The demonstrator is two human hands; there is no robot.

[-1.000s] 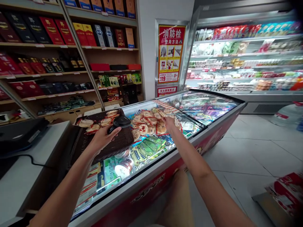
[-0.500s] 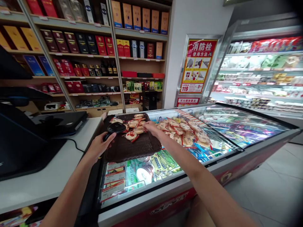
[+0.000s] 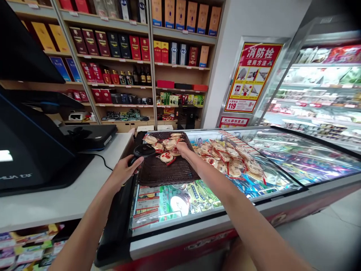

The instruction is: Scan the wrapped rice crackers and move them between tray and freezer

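Note:
My left hand (image 3: 123, 172) is wrapped round the handle of a black barcode scanner (image 3: 143, 151), held over the left edge of a dark brown woven tray (image 3: 166, 174). The tray lies on the glass lid of a chest freezer (image 3: 203, 222) and holds several round wrapped snack packs (image 3: 165, 145). My right hand (image 3: 183, 149) reaches across the tray's right side, its fingers closed among those packs; what they hold is hidden. A larger heap of the same snack packs (image 3: 231, 160) lies on the glass to the right of the tray.
A white counter (image 3: 56, 203) at the left carries a black till screen (image 3: 25, 143) and a cable. Wooden shelves of boxed goods (image 3: 126, 49) fill the back wall. A red fire-hydrant sign (image 3: 251, 77) and an open chiller cabinet (image 3: 324, 94) stand at the right.
My right hand has come left from the heap of snack packs on the glass to the packs in the tray. The view has swung left, and the left hand keeps the scanner.

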